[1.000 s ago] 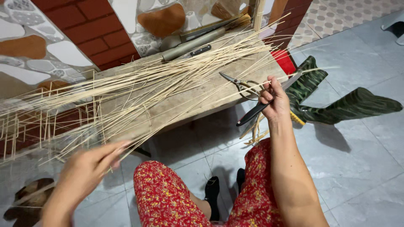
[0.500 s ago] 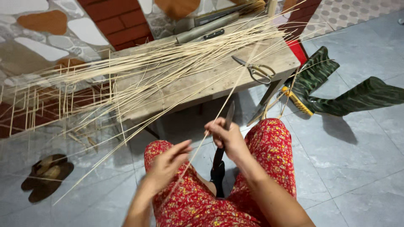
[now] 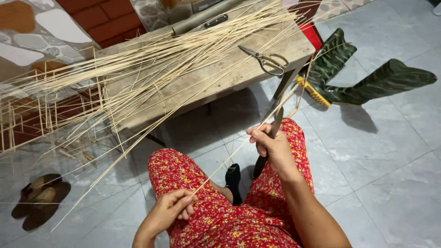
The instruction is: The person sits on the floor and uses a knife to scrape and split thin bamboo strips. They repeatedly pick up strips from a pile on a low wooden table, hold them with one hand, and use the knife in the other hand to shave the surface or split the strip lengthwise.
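Pale strip (image 3: pixel 229 158) pinched by left hand (image 3: pixel 172 209) and gripped, with a knife (image 3: pixel 268 142), by right hand (image 3: pixel 271 144) below the surface (image 3: pixel 216 80).

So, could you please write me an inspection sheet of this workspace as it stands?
Surface: wooden bench, largely covered by loose thin strips.
Job's things: one thin bamboo strip runs between both hands; a long knife is in the right hand.
Clutter: pile of strips, scissors, a second knife and a grey tube at the bench's far edge.
Grips: left hand pinches the strip's near end; right hand closed on the knife.
Cables: nothing seen.
Surroundings: grey tiled floor, green boots, brown sandals, brick wall.
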